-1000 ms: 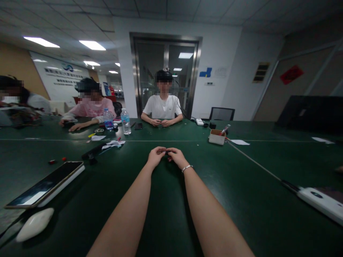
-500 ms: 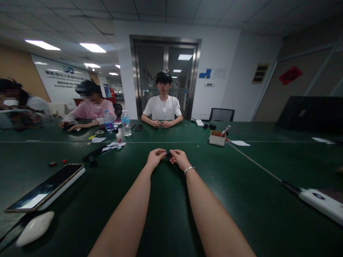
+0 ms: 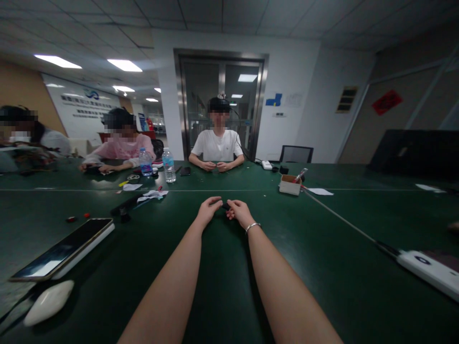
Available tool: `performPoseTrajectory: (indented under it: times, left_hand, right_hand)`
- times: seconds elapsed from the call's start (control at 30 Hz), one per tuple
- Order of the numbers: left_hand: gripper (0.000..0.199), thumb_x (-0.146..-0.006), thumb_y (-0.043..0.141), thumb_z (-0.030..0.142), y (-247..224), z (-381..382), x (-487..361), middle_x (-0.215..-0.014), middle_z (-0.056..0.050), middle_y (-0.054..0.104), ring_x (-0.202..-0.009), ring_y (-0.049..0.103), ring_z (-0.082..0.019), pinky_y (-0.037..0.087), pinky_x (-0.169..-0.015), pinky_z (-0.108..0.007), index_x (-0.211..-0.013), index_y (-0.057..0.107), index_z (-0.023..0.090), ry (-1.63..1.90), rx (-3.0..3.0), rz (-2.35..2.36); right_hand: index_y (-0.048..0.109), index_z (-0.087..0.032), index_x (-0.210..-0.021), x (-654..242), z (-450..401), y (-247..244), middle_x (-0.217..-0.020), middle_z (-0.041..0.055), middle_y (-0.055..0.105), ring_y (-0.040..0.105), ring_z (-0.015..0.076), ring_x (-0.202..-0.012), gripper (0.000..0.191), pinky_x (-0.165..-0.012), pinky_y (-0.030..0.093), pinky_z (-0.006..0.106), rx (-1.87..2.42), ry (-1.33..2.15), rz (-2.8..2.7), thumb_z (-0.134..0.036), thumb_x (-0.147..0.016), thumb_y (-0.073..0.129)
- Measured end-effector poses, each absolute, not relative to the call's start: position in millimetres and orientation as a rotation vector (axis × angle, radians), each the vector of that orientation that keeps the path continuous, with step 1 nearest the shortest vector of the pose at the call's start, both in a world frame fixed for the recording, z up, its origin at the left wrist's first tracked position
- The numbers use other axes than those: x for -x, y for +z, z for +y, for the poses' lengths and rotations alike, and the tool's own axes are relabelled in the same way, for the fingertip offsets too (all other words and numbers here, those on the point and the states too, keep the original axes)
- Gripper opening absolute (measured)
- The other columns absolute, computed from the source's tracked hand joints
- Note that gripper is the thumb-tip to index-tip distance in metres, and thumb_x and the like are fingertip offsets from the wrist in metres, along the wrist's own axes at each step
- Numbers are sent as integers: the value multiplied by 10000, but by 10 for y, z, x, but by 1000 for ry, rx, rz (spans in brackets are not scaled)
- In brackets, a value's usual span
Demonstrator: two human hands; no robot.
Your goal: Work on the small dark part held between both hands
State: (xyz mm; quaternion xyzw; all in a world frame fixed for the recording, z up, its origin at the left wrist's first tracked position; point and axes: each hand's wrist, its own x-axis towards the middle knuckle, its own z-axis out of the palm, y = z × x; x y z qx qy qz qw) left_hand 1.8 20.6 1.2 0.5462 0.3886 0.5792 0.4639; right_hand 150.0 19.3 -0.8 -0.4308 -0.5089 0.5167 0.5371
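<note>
- Just left of the right hand (image 3: pixel 239 212): small black piece (image 3: pixel 225 206), long axis looks roughly sideways
- that hand's nearer, fingers pinching it
- left hand (image 3: pixel 209 209) right beside it, can't tell if fingers touch

I count three people (image 3: pixel 217 145) seated along the far side, two bottles (image 3: pixel 169 166), one box (image 3: pixel 289 188), one bracelet (image 3: pixel 253 226) and, on the near side, two hands (image 3: pixel 209 209) and one small dark piece (image 3: pixel 225 206).
</note>
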Motion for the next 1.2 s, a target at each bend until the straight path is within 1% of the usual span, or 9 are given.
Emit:
performPoseTrajectory:
  times: [0.17, 0.3, 0.47, 0.63, 0.77, 0.9, 1.0, 1.1, 1.2]
  left_hand:
    - [352, -629, 718, 368, -8, 215, -4, -811, -77, 662, -752, 608, -161, 484, -745, -310, -879, 667, 125, 1424, -1326, 1036]
    - [370, -562, 759, 291, -18, 219, -11, -869, -76, 659, -824, 605, -161, 471, -775, -292, -883, 665, 134, 1459, -1301, 946]
    - [325, -625, 709, 358, -26, 221, -35, -793, -71, 652, -708, 597, -146, 479, -715, -304, -844, 661, 121, 1437, -1258, 996]
    - [319, -601, 727, 310, -20, 213, -30, -858, -80, 664, -766, 610, -158, 480, -740, -301, -863, 673, 135, 1453, -1322, 985]
    - [329, -643, 700, 346, -17, 205, -22, -773, -74, 661, -642, 585, -132, 475, -660, -285, -878, 667, 120, 1411, -1336, 1055]
    - [316, -656, 687, 310, -1, 188, -18, -829, -78, 666, -682, 584, -135, 462, -664, -271, -917, 672, 133, 1410, -1422, 1062]
    - [293, -693, 652, 335, 12, 175, -23, -781, -76, 658, -653, 574, -133, 453, -631, -264, -891, 670, 120, 1412, -1385, 1095]
    - [286, -659, 682, 297, 13, 179, -26, -828, -74, 661, -713, 589, -134, 453, -661, -249, -889, 669, 129, 1420, -1364, 1044]
    - [304, -664, 676, 346, 3, 198, -25, -817, -71, 657, -691, 583, -128, 442, -624, -237, -875, 664, 128, 1408, -1317, 1037]
  right_hand:
    - [552, -131, -766, -1494, 168, -6, -452, -15, 565, 553, 94, -368, 226, -344, 433, 163, 1054, 1189, -1226, -347, -794, 612]
    - [546, -125, -764, -1490, 128, 11, -443, -24, 555, 542, 89, -357, 212, -338, 427, 160, 1058, 1163, -1220, -327, -807, 595]
    - [551, -123, -770, -1485, 93, 28, -458, -21, 561, 547, 92, -367, 182, -345, 434, 168, 1056, 1161, -1234, -296, -817, 578]
    - [552, -125, -773, -1484, 91, 28, -452, -27, 554, 546, 92, -367, 180, -346, 429, 166, 1050, 1163, -1229, -298, -810, 587]
    - [549, -126, -766, -1485, 95, 23, -443, -32, 547, 544, 88, -366, 189, -346, 429, 159, 1051, 1161, -1229, -305, -802, 599]
    - [552, -125, -774, -1489, 99, 19, -450, -27, 554, 544, 86, -366, 199, -349, 433, 160, 1037, 1164, -1239, -315, -796, 608]
    - [554, -125, -777, -1491, 104, 15, -450, -25, 556, 547, 92, -368, 197, -348, 436, 166, 1041, 1163, -1237, -313, -796, 607]
    - [554, -124, -777, -1487, 106, 16, -448, -25, 555, 545, 93, -366, 183, -345, 433, 166, 1046, 1166, -1231, -300, -801, 600]
    - [548, -124, -771, -1481, 102, 26, -450, -25, 555, 544, 91, -364, 163, -342, 430, 164, 1044, 1173, -1233, -277, -814, 580]
